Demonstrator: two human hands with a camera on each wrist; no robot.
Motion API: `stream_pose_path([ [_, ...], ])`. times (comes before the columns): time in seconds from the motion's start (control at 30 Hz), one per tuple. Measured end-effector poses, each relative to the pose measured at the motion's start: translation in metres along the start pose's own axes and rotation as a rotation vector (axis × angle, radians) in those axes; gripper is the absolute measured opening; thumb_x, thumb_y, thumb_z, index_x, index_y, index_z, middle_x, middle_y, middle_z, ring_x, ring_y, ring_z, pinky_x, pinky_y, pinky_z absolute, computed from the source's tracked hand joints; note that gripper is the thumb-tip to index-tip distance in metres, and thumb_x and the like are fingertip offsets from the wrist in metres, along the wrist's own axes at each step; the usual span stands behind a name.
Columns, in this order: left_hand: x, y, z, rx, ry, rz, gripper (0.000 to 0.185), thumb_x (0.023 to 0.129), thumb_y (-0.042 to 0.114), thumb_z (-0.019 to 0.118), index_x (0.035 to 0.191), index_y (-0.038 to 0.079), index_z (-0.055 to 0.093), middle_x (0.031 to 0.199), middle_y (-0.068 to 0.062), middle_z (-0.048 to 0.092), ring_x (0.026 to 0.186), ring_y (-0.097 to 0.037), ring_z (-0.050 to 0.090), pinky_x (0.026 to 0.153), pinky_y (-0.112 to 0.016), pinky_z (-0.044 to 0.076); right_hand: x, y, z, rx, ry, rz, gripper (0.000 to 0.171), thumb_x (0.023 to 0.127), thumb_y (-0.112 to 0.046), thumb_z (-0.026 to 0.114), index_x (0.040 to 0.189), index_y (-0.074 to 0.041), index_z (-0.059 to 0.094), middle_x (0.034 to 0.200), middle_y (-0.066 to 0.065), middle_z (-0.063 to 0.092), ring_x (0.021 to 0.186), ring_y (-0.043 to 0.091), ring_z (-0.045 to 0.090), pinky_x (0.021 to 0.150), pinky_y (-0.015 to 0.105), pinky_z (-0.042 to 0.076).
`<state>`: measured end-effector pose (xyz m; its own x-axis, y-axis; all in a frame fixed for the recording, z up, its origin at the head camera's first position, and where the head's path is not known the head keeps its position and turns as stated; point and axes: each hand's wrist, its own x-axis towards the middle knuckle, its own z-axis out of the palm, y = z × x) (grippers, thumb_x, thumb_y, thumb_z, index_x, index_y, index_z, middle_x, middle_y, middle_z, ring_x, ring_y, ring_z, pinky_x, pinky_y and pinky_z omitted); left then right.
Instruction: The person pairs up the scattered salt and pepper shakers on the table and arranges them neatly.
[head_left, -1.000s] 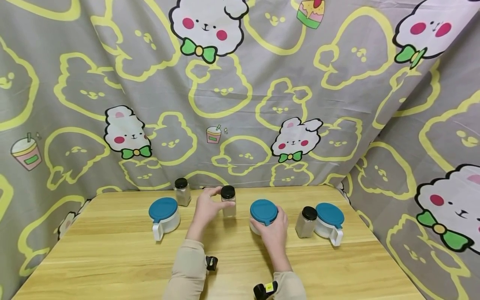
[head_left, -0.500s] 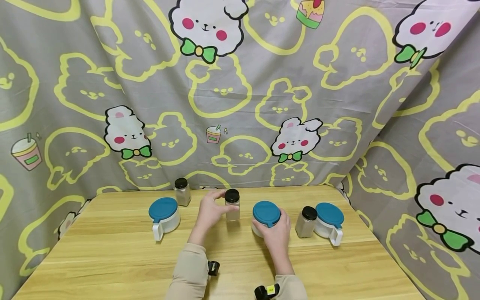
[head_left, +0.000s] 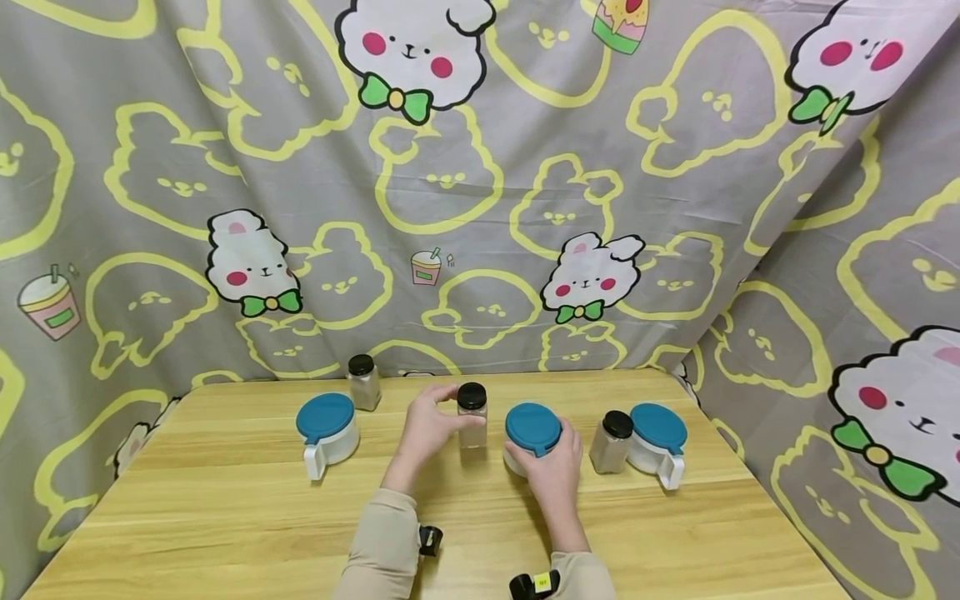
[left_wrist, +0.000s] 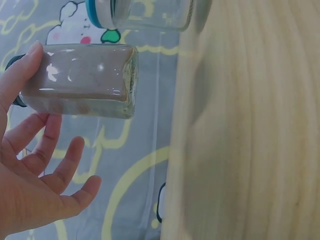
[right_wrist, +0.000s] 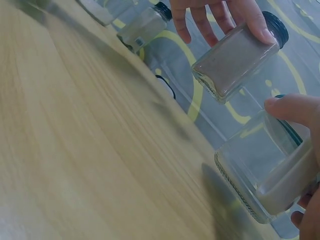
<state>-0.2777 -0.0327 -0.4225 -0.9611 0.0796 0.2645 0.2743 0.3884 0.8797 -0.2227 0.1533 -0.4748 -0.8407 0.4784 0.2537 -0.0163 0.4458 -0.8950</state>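
Observation:
My left hand point(head_left: 426, 429) pinches a square glass spice jar point(head_left: 473, 429) with a black lid between thumb and fingers. The left wrist view shows greyish-brown powder in that jar point(left_wrist: 80, 75), held clear of the table. To its right, my right hand point(head_left: 555, 471) grips a seasoning pot point(head_left: 532, 425) with a blue lid. Seen from the right wrist, this pot point(right_wrist: 250, 155) has a clear glass body and a white handle, with my thumb at the lid's edge. A small gap separates the two containers.
At left on the wooden table point(head_left: 225, 517) stand another blue-lidded pot point(head_left: 327, 425) and a black-lidded jar point(head_left: 364, 387). A second such pair, a jar point(head_left: 611, 446) and a pot point(head_left: 660, 433), stands at right. A patterned curtain point(head_left: 480, 208) hangs behind.
My left hand has moved right and slightly nearer with the spice jar, closing on the pot. My right hand and its pot shifted slightly right, then stayed almost still.

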Motion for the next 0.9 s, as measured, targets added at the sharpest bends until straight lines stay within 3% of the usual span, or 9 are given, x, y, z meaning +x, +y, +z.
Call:
stream_pose_path([
  [0.5, -0.001, -0.004, 0.010, 0.007, -0.018, 0.035, 0.066, 0.063, 0.027, 0.092, 0.118, 0.001, 0.068, 0.116, -0.013, 0.067, 0.112, -0.031, 0.060, 0.102, -0.053, 0.046, -0.001, 0.001, 0.002, -0.006, 0.009, 0.006, 0.093, 0.066, -0.031, 0.090, 0.137, 0.002, 0.041, 0.132, 0.024, 0.046, 0.124, 0.041, 0.041, 0.100, 0.063, 0.039],
  [0.9, -0.004, -0.004, 0.017, 0.003, -0.052, 0.020, 0.069, 0.065, 0.028, 0.091, 0.122, 0.001, 0.066, 0.118, -0.013, 0.066, 0.115, -0.032, 0.059, 0.102, -0.052, 0.046, -0.001, 0.005, 0.002, -0.022, 0.022, -0.015, 0.090, 0.066, -0.029, 0.090, 0.136, 0.002, 0.042, 0.130, 0.024, 0.047, 0.123, 0.041, 0.042, 0.100, 0.062, 0.039],
])
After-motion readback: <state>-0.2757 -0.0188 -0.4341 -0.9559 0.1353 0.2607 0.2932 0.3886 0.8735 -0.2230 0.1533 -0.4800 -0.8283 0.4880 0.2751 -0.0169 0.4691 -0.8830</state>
